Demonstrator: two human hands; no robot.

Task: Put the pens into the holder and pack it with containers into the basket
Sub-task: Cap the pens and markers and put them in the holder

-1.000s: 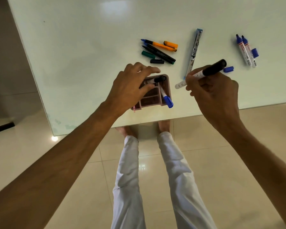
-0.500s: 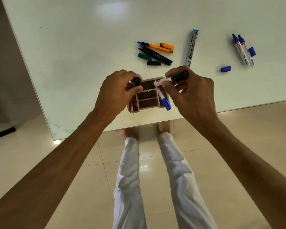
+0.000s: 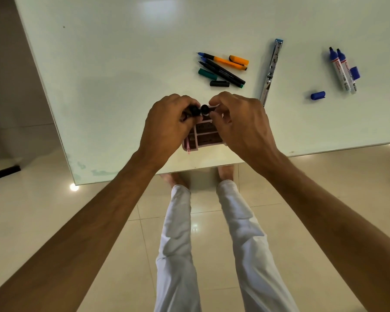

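Observation:
A pink pen holder with several compartments stands near the table's front edge. Above its far left corner, my left hand grips one black-capped marker and my right hand pinches a second black-capped marker, their cap ends side by side. Both hands cover much of the holder, and the marker bodies are hidden. Farther back lie an orange pen, thin black pens, a green cap and a black cap. At the right lie two blue markers and a loose blue cap.
A metal strip with a blue tip lies on the white table just beyond my right hand. The table's front edge runs right under the holder, and my legs stand on a tiled floor below it. No basket or containers are in view.
My right hand has carried its black-capped marker left, from beside the holder to over its far left corner. My left hand has closed on the other marker there. The blue marker in the holder is now hidden.

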